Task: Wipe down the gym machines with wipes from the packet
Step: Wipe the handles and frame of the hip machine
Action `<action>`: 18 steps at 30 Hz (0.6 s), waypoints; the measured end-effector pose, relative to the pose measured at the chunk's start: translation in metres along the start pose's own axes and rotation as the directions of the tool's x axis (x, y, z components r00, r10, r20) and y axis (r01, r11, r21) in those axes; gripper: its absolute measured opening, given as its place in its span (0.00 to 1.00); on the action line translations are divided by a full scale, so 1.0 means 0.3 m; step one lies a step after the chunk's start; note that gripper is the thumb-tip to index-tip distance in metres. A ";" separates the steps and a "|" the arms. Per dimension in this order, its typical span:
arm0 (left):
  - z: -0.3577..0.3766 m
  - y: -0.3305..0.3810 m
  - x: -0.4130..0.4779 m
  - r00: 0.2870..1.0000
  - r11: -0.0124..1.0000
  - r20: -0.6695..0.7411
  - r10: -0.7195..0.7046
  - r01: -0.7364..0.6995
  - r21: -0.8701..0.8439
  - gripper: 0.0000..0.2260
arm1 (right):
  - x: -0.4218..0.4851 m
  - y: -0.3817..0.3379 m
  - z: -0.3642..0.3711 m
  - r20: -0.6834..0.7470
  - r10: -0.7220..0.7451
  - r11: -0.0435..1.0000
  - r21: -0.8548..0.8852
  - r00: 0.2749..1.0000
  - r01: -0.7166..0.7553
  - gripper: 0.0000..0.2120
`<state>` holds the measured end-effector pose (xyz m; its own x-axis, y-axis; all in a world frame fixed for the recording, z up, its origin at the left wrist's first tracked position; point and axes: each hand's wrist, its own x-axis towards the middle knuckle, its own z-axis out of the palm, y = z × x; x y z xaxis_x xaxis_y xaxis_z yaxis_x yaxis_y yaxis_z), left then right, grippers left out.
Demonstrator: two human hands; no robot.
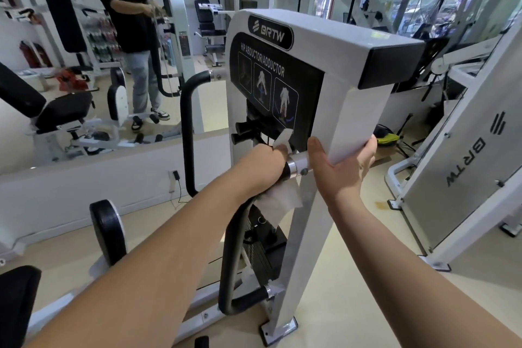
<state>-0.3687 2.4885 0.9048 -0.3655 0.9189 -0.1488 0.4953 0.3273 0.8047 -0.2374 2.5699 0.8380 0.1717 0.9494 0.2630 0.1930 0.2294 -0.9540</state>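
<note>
A white hip abductor/adductor machine (339, 70) stands in front of me, with a black instruction panel on its face. My left hand (262, 167) grips a white wipe (278, 203) wrapped around the top of the machine's black curved handle (234, 248), beside a silver collar. A corner of the wipe sticks up above my fingers and the rest hangs below my hand. My right hand (343, 167) holds the white upright post, thumb on its front face and fingers curled round its right edge. No wipe packet is in view.
A wall mirror (84, 65) at the left reflects a person in a black top and other machines. A second black curved handle (187, 133) rises at the left. Another white machine frame (463, 167) stands close on the right. Windows run along the far right.
</note>
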 end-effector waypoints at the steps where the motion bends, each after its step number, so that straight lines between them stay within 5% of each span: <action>1: 0.020 -0.032 -0.027 0.993 0.985 -0.074 0.093 -0.081 0.154 0.18 | 0.000 0.000 -0.003 0.007 0.003 1.000 0.004 1.000 -0.003 0.59; 2: 0.045 -0.083 -0.060 0.962 0.946 -0.186 0.202 -0.142 0.290 0.18 | 0.000 0.001 -0.004 0.012 0.006 1.000 0.008 1.000 -0.006 0.59; 4: 0.093 -0.198 -0.132 0.838 0.908 -0.379 0.393 -0.288 0.304 0.14 | -0.001 0.002 -0.003 0.010 0.007 1.000 0.015 1.000 -0.007 0.58; 6: 0.125 -0.275 -0.190 0.786 0.888 -0.426 0.448 -0.336 0.313 0.15 | 0.003 0.004 0.004 -0.002 0.012 1.000 0.013 1.000 -0.012 0.58; 9: 0.091 -0.226 -0.176 0.827 0.900 -0.407 0.388 -0.244 0.362 0.15 | 0.003 0.007 0.012 -0.015 0.010 1.000 0.009 1.000 -0.009 0.57; 12: 0.027 -0.076 -0.052 0.967 0.943 -0.202 0.155 -0.084 0.321 0.14 | -0.002 0.001 0.013 -0.022 0.002 1.000 0.004 1.000 -0.002 0.56; 14: 0.006 -0.031 0.010 0.995 0.984 -0.078 0.065 -0.051 0.170 0.15 | -0.004 -0.001 0.007 -0.020 0.007 1.000 0.004 1.000 -0.007 0.57; 18: 0.054 -0.139 -0.090 0.918 0.909 -0.252 0.306 -0.204 0.363 0.16 | 0.001 0.002 -0.006 -0.006 0.017 1.000 -0.001 1.000 -0.017 0.58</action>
<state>-0.3667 2.4535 0.8661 -0.3825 0.8881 0.2550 0.8109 0.1903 0.5534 -0.2355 2.5698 0.8378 0.1807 0.9518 0.2479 0.1910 0.2133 -0.9581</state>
